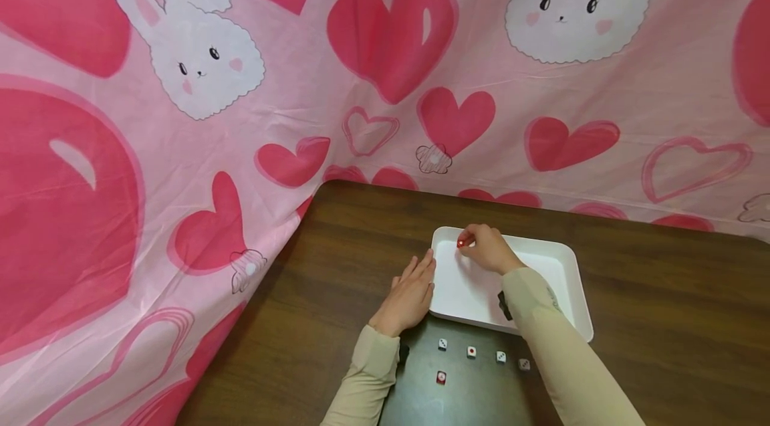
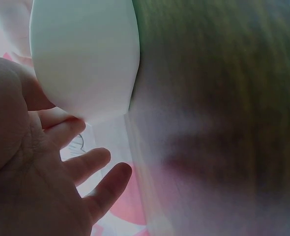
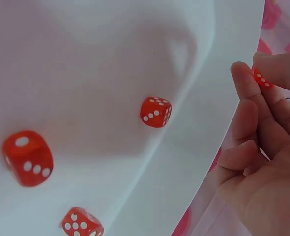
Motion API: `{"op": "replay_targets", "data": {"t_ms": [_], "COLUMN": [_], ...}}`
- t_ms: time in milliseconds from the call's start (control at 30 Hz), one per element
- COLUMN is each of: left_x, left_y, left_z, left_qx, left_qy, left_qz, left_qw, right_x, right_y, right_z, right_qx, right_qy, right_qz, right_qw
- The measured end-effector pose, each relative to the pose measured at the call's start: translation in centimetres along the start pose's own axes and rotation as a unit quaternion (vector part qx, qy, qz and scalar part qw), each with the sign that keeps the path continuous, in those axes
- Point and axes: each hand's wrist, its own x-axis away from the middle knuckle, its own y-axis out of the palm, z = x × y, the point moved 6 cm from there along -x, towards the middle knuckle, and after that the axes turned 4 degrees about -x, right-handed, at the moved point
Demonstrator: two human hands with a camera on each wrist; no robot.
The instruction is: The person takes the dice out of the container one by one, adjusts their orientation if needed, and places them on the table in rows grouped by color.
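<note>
My right hand (image 1: 488, 249) pinches a red die (image 1: 461, 243) between thumb and fingertips, above the far left part of a white tray (image 1: 448, 292). In the right wrist view, white pips show on the pinched die. That view also holds three loose red dice inside the tray: one die (image 3: 156, 112) close to the side wall, a larger-looking die (image 3: 28, 158) and another die (image 3: 82, 223) at the lower edge. My right hand and sleeve hide them from the head view. My left hand (image 1: 409, 297) has its fingers extended along the tray's left wall, touching it.
On a dark greenish mat (image 1: 421, 406) in front of the tray stand several white dice (image 1: 472, 352) in a row. A red die (image 1: 442, 378) lies nearer the front. The brown wooden table (image 1: 361, 239) meets pink heart-patterned cloth (image 1: 289, 98) at the left and back.
</note>
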Motion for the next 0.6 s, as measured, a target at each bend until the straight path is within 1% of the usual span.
{"op": "replay_targets", "data": {"t_ms": [233,467,600], "left_x": [-0.07,-0.01,-0.01], "left_y": [0.11,0.17,0.14], "left_z": [-0.11,-0.16,-0.16], "left_qx": [-0.014,-0.009,-0.008], "left_qy": [-0.002,0.001,0.004], "left_qz": [0.003,0.005,0.007], "left_qw": [0.9999,0.9999,0.9999], "right_x": [0.24,0.6,0.87], "right_y": [-0.26,-0.35,-0.46], "right_z": [0.36,0.5,0.53], "right_qx": [-0.018,-0.049,-0.068], "right_qy": [0.006,0.004,0.019], "right_qz": [0.004,0.007,0.005], "right_qw": [1.0,0.999,0.997]}}
